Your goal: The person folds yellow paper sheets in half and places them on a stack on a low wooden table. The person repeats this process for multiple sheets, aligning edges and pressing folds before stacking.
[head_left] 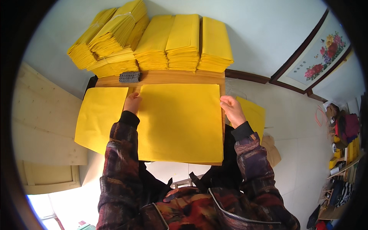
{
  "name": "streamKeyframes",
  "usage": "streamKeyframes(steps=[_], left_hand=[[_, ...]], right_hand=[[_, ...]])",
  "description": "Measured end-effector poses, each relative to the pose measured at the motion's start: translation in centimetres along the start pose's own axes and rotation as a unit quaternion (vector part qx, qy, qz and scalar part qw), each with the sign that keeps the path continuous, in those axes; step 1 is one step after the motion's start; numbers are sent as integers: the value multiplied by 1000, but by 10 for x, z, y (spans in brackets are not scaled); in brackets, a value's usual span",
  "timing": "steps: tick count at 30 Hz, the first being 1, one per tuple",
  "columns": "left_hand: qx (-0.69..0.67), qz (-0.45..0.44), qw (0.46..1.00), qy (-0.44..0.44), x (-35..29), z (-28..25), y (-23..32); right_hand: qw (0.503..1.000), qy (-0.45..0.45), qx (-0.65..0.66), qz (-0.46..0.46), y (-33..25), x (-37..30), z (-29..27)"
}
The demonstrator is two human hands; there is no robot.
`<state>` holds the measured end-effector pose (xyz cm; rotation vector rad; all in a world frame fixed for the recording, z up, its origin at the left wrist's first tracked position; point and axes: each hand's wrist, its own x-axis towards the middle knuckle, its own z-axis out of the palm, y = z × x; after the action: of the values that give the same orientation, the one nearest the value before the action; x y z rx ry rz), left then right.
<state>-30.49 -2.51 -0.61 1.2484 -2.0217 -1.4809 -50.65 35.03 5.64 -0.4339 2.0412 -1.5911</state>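
A large yellow sheet (180, 122), papery or felt-like, lies in front of me on the wooden table, with layered edges showing under it. My left hand (132, 102) is closed at its left edge near the far corner, the thumb on the edge. At the opposite edge, my right hand (232, 109) pinches the sheet near its far right corner, fingers bent together. A second yellow sheet (99, 117) lies to the left, beside my left hand. Another yellow piece (253, 115) sticks out past the table, behind my right hand.
Tall stacks of folded yellow sheets (184, 38) line the table's back against the wall. A dark grey textured block (130, 77) sits before them on the wooden tabletop (165, 76). Pale wooden panels (46, 115) stand left. A framed flower picture (318, 57) and cluttered shelves (345, 165) are right.
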Motion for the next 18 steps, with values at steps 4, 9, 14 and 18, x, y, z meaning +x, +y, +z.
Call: streamKeyframes(steps=[4, 9, 14, 18], left_hand=[[-31, -12, 999, 7, -9, 3, 13], [-69, 12, 997, 19, -10, 11, 13], [-35, 47, 996, 60, -7, 16, 1], [-32, 75, 994, 79, -7, 15, -2]], right_hand=[[999, -1, -21, -28, 8, 6, -3], [999, -5, -23, -47, 16, 14, -6], [999, -18, 4, -33, 12, 16, -4], [1000, -9, 20, -22, 5, 18, -1]])
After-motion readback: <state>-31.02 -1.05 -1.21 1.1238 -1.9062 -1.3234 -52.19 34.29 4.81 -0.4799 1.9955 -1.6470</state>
